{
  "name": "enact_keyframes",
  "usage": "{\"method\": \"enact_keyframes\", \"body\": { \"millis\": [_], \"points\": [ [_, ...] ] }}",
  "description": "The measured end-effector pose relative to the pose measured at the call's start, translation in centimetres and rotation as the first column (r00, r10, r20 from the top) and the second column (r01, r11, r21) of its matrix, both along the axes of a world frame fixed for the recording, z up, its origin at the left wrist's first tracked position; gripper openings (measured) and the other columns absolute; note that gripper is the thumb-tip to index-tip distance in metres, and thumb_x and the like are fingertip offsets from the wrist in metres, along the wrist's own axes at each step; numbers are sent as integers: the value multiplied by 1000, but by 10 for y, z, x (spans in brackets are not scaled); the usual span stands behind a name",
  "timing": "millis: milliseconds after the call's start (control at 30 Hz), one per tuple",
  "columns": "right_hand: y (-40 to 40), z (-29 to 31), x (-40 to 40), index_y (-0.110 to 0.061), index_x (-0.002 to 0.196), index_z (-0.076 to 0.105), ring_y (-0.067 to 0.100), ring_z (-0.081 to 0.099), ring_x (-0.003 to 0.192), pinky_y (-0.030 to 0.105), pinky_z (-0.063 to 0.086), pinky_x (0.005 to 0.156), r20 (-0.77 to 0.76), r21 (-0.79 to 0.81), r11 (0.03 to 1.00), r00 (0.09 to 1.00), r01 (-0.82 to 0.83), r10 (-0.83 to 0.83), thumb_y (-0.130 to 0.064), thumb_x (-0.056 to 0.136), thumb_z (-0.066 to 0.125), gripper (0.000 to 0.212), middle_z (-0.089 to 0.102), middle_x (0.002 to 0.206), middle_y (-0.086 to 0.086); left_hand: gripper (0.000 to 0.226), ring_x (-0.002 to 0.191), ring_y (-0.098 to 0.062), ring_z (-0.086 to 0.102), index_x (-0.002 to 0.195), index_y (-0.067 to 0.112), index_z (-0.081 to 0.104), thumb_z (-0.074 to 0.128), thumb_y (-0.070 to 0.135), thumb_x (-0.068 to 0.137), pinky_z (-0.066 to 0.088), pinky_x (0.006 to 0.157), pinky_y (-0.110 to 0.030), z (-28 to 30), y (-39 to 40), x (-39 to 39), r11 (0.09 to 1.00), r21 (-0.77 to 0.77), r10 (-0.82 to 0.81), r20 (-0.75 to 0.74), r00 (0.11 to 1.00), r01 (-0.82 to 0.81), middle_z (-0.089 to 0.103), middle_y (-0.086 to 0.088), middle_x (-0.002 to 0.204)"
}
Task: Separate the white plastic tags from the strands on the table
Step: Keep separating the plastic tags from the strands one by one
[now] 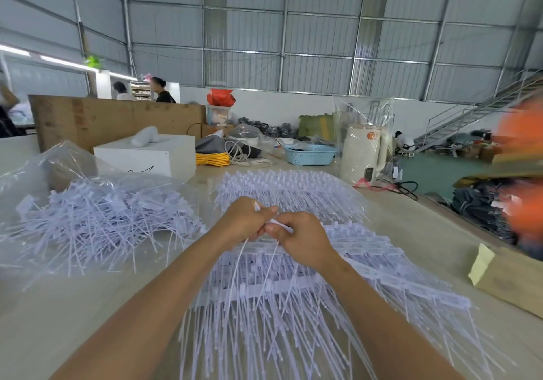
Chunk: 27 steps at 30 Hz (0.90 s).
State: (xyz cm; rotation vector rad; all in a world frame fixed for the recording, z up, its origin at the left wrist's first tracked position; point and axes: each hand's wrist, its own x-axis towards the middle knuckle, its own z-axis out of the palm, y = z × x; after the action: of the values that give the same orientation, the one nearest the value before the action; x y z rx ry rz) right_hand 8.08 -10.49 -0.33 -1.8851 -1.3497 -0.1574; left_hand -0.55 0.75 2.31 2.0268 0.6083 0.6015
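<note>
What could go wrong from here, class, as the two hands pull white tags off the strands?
1. The left hand and right hand pinch one tag close together; a jerk might snap its strand.
2. Loose strands hanging below could snag the racks underneath.
3. The separated pile lies close by, so pieces may mix.

Corrugated metal walls (323,26) climb high across the top of the frame; a metal staircase (470,118) rises at right above green floor (435,174).
</note>
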Motion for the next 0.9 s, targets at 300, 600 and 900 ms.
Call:
{"method": "enact_keyframes", "body": {
  "millis": [300, 600, 900],
  "points": [
    [1, 5, -11, -15, 97, 70, 26, 57, 76, 27, 32, 59, 272, -40, 993, 957, 115, -100, -35, 95, 50, 29, 68, 84, 9, 40, 26, -9, 39, 60, 7, 54, 61, 30, 92, 25, 32, -11, 3, 3, -4, 1000, -1, 26, -21, 999, -26, 49, -1, 36],
    [-3, 8, -19, -13, 86, 65, 29, 61, 81, 26, 30, 62, 439, -114, 990, 898, 84, -26, -26, 96, 49, 23, 65, 82, 8, 33, 46, -14, 55, 67, 4, 62, 57, 24, 94, 37, 44, -17, 2, 13, -8, 964, 202, 202, -136, 970, -173, 62, -12, 59],
    [-9, 10, -6, -9, 100, 66, 30, 60, 84, 34, 44, 69, 171, -5, 998, 983, -67, 67, -33, 95, 51, 29, 67, 88, 12, 30, 32, -9, 44, 76, 12, 61, 50, 30, 97, 28, 35, -15, 26, 26, -16, 982, -122, 150, 63, 987, -141, 62, -4, 54]
  ]
}}
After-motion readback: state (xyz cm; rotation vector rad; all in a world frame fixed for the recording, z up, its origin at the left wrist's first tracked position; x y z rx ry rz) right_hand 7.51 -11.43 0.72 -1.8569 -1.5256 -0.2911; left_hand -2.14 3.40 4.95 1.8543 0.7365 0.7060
